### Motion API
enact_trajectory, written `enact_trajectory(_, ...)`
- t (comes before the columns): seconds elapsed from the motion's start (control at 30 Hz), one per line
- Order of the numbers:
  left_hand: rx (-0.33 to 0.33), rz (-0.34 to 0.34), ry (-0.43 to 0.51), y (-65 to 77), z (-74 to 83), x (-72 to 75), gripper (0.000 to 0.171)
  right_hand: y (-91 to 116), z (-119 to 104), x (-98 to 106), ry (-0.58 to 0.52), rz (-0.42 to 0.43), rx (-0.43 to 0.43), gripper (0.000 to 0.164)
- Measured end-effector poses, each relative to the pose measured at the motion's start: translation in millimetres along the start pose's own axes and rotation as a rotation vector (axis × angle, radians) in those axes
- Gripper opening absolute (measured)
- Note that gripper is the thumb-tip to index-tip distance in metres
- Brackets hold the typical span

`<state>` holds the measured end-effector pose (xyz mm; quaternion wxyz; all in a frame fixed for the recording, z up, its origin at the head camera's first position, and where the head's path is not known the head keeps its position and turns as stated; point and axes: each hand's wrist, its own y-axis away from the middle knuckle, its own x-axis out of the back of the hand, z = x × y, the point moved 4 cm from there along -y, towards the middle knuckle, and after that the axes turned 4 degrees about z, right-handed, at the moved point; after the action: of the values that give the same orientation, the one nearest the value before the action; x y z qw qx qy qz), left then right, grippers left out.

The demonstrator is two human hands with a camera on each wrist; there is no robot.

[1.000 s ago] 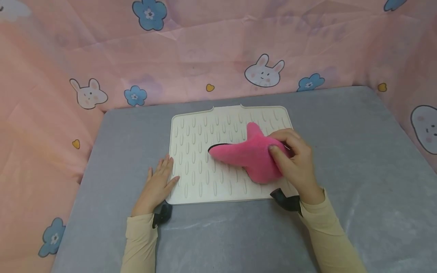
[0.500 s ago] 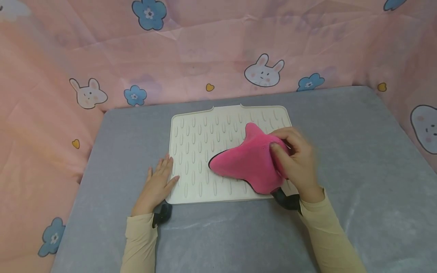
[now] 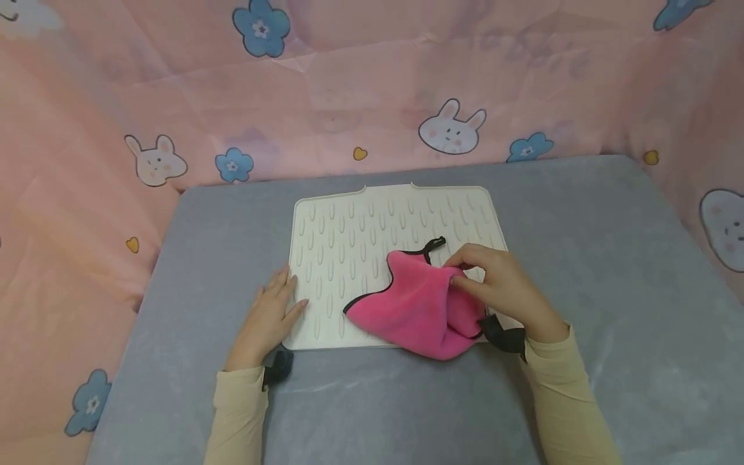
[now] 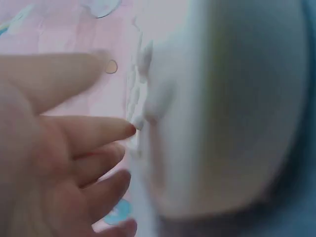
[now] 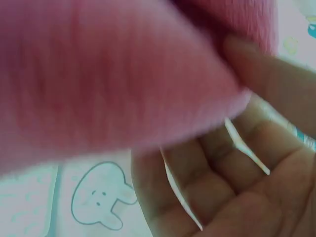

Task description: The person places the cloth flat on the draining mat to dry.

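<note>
In the head view, a pink cleaning cloth (image 3: 414,300) with black edging and a small black hanging loop (image 3: 434,244) lies bunched over the right front of an off-white ribbed mat (image 3: 334,242). Its lower edge hangs past the mat's front rim. My right hand (image 3: 504,284) pinches a raised fold of the cloth between thumb and fingers. The right wrist view has the cloth (image 5: 113,84) close up, the thumb pressed into the fold. My left hand (image 3: 266,323) rests with fingers spread at the mat's left edge. In the left wrist view its fingers look extended beside the mat.
The mat lies on a grey-covered table (image 3: 599,271). A pink curtain (image 3: 331,84) printed with rabbits and flowers closes off the back and sides. Dark wrist-camera mounts (image 3: 503,336) stick out from both sleeves.
My right hand has drawn the cloth toward the front of the mat and slightly right. The cloth has folded over, showing its black loop. My left hand stays in place.
</note>
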<state>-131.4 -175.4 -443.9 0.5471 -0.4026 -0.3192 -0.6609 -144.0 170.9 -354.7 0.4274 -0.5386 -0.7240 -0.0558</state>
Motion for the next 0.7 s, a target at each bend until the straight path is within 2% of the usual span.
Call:
enact_trajectory(0.13,-0.019,0.146,0.019,-3.1,24.0,10.1,0.039,3,4,3,-0.099,-0.060,-0.027,0.018)
enact_trajectory(0.2,-0.028,0.156,0.066,-7.6,38.8,10.3,0.028,4,6,5,-0.125,-0.067,-0.041,0.018)
enact_trajectory(0.27,-0.032,0.088,0.125,-13.6,52.2,5.5,0.019,5,7,7,-0.128,-0.078,-0.062,0.017)
enact_trajectory(0.37,-0.021,-0.093,0.191,-21.1,67.6,-6.3,0.014,8,10,9,-0.108,-0.103,-0.098,0.015)
enact_trajectory(0.43,-0.003,-0.184,0.196,-23.9,72.9,-12.8,0.014,8,12,10,-0.112,-0.120,-0.111,0.015)
enact_trajectory(0.47,0.002,-0.209,0.193,-24.7,74.6,-14.5,0.014,8,12,10,-0.117,-0.127,-0.114,0.015)
enact_trajectory(0.6,0.026,-0.217,0.192,-25.9,75.7,-15.6,0.014,7,15,14,-0.159,-0.134,-0.119,0.016)
enact_trajectory(0.7,0.037,-0.215,0.198,-26.3,73.7,-15.8,0.014,3,22,17,-0.167,-0.134,-0.174,0.014)
